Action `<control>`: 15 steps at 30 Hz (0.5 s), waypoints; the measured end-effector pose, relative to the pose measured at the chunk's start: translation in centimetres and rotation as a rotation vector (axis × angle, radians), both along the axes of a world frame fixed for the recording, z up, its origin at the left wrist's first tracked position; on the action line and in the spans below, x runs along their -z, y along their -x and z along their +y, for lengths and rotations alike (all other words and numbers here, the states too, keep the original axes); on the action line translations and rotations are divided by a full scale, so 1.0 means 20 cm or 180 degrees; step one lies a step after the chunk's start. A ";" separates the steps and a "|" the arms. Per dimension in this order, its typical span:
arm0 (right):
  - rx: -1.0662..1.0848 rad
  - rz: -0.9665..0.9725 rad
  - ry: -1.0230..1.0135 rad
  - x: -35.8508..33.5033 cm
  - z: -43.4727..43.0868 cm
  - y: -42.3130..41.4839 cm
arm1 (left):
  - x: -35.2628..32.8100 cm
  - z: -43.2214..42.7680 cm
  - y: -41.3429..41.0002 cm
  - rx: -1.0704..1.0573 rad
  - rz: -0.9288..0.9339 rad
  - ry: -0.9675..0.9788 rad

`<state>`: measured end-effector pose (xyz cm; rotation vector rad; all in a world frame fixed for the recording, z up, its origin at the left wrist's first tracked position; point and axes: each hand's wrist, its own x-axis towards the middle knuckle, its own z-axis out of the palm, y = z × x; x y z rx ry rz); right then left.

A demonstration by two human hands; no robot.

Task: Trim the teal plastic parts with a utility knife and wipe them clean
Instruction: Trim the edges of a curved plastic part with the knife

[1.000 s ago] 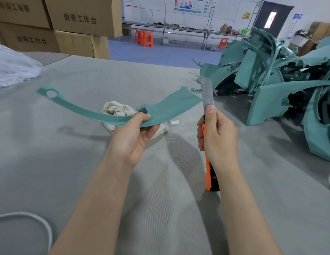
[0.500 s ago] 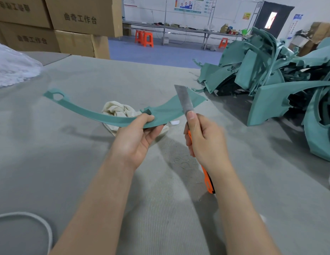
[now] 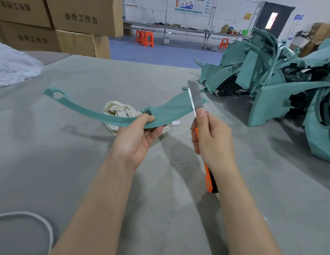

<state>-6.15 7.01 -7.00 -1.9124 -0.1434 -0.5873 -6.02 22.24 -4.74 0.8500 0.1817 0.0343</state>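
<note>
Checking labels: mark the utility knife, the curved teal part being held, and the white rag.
utility knife (image 3: pixel 196 96), head view, mid-blade.
curved teal part (image 3: pixel 170 111), head view, wide section left of the blade.
white rag (image 3: pixel 122 108), head view, crumpled top.

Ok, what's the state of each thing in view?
curved teal part: held above the table by the left hand.
utility knife: gripped by the right hand, blade out, at the part's wide end.
cloth: crumpled on the table.
pile of teal parts: heaped at right.

My grey bench (image 3: pixel 68 162) carries a crumpled cream cloth (image 3: pixel 120 109) just beyond my left fingers (image 3: pixel 145 119), a heap of teal parts (image 3: pixel 271 103) far right of my right fingers (image 3: pixel 201 115), and a white cord (image 3: pixel 30 213) nearer me, leftward.
</note>
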 end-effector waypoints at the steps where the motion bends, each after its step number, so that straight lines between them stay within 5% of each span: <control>1: 0.0057 -0.0018 -0.0126 0.00 -0.01 0.00 | 0.00 0.00 0.00 -0.0012 0.0012 -0.0015; 15: 0.0058 0.0020 -0.0030 0.00 0.00 -0.01 | 0.00 0.01 0.00 0.0189 0.0109 0.0296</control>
